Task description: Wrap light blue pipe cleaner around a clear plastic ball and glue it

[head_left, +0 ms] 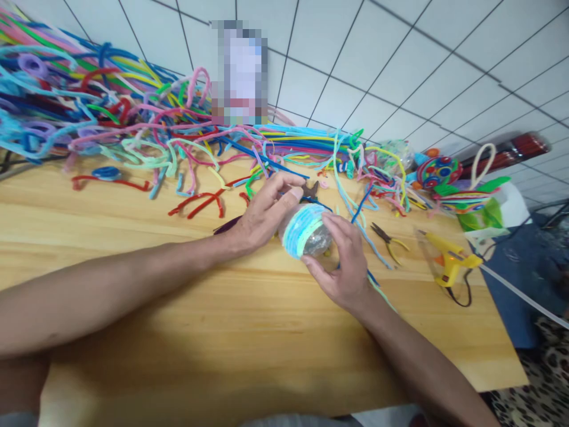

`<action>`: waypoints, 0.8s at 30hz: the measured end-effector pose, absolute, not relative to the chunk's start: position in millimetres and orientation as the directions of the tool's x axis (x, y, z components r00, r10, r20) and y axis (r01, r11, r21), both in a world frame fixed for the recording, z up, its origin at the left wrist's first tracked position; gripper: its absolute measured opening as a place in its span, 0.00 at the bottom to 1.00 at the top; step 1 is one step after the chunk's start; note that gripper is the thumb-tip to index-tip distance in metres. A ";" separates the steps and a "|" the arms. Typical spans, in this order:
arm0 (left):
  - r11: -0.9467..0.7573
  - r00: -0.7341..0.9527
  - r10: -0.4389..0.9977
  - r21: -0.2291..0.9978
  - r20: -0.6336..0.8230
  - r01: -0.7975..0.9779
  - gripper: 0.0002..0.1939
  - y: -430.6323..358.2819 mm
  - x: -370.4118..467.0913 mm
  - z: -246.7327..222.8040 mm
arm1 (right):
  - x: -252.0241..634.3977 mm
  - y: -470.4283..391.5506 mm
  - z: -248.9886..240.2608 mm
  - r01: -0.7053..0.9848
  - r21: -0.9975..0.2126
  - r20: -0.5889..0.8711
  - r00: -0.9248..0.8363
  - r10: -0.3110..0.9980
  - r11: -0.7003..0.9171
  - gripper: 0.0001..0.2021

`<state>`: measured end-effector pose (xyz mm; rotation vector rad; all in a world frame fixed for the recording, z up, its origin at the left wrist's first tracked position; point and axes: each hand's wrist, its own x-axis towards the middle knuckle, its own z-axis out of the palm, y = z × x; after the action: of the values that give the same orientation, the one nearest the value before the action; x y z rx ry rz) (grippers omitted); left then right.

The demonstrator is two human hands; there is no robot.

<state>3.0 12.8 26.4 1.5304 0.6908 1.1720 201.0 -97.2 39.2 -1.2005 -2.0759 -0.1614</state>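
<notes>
A clear round object (304, 232), wrapped with bands of light blue and pale green pipe cleaner, is held above the wooden table. My right hand (344, 261) grips it from the right, thumb below and fingers on top. On its upper left side is my left hand (269, 213), its fingers stretched out and the thumb extended, near or touching the object. Behind the hands lies a dark-handled tool (311, 190), partly hidden. A pale green and a blue strand come out from beneath my right wrist.
Tangled pipe cleaners (133, 124) cover the table's back edge. To the right lie yellow-handled pliers (390, 242) and a yellow glue gun (451, 258) with a cord. Colourful decorated pieces (440, 172) stand at the back right. A pixelated upright object (242, 74) is behind.
</notes>
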 end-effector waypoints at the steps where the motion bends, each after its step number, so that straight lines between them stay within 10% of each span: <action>1: -0.304 0.404 0.854 0.944 0.329 -0.127 0.18 10.4 1.0 29.2 | 201.0 -97.2 39.4 0.796 -0.240 0.637 -0.303 0.709 0.556 0.39; 9: -0.477 0.663 0.660 0.879 0.354 0.006 0.22 3.1 -7.6 41.6 | 201.1 -98.4 40.5 0.821 -0.259 0.621 -0.262 0.739 0.509 0.41; 24: -0.472 0.609 0.677 0.879 0.413 -0.072 0.18 -2.8 -5.6 34.8 | 208.6 -100.4 42.9 0.727 -0.322 0.522 -0.399 0.754 0.607 0.39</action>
<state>-5.6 -2.8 34.8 1.8626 0.4859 0.9666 208.6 -100.4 42.9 -1.1618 -2.1938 0.0556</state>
